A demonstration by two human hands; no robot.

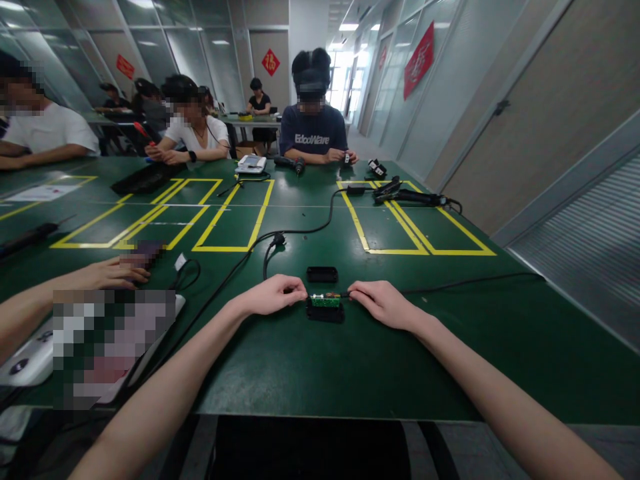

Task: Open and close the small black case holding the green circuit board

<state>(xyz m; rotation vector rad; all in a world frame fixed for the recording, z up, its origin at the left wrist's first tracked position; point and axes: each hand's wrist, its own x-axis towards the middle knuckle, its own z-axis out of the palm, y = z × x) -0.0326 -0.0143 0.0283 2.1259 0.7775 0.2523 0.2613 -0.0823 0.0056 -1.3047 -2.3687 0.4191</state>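
Note:
A small green circuit board (325, 301) lies between my two hands, over a black case half (325, 315). My left hand (275, 295) is closed in a pinch at the board's left end, where a black power cord with a plug (279, 239) runs behind the hand; the exact grip is partly hidden by the fingers. At the opposite end, my right hand (383, 303) pinches a black cable (470, 283), which trails off to the right across the table. Just beyond the board rests the other black case half (322, 274), apart from both hands.
On the left, another person's hand (113, 272) touches a blurred dark object near a white device (30, 357). A long black cord (305, 231) crosses the green table (320, 373). Farther off lie a power drill (290, 163), a black tray (143, 179) and black tools (415, 197); co-workers sit opposite.

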